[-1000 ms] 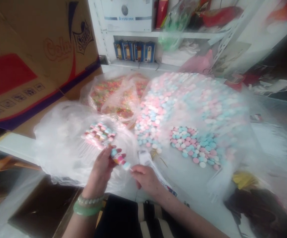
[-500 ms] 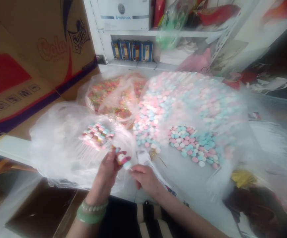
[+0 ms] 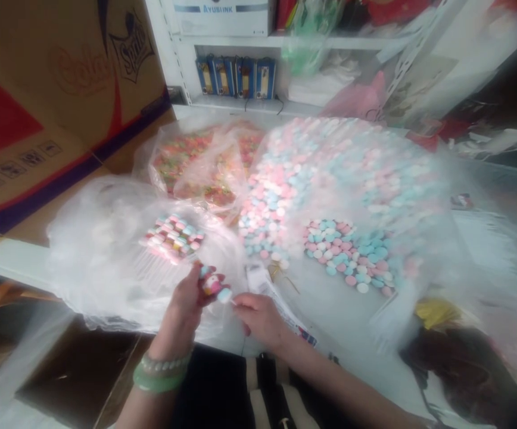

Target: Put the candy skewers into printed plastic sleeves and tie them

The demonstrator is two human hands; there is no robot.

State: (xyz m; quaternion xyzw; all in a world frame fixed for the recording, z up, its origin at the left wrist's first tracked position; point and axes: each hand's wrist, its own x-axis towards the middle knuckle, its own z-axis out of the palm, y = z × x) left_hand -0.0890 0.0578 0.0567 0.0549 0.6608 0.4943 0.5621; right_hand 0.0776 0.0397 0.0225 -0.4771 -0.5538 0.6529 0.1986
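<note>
My left hand (image 3: 186, 301), with a beaded bracelet and a green bangle at the wrist, is closed around a candy skewer (image 3: 212, 283) of small colourful pieces. A pale blue candy (image 3: 224, 295) sits at the skewer's right end. Beside it my right hand (image 3: 258, 316) is closed in a pinch on what looks like the thin white stick poking out there; the fingertips blur its detail. Just beyond my left hand, several finished-looking candy skewers (image 3: 176, 237) lie side by side on white plastic bags (image 3: 102, 256), their pale sticks towards me.
Loose pink, white and blue candies (image 3: 348, 250) lie right of centre, below a large clear bag of pastel candies (image 3: 280, 185). Behind sits a bag of red and green candies (image 3: 191, 170). A cardboard box (image 3: 71, 89) rises at left, white shelves (image 3: 236, 42) at the back.
The view has tipped slightly, so the shelves and table sit higher in the picture. Both hands have shifted a little left and keep their hold on the candy skewer.
</note>
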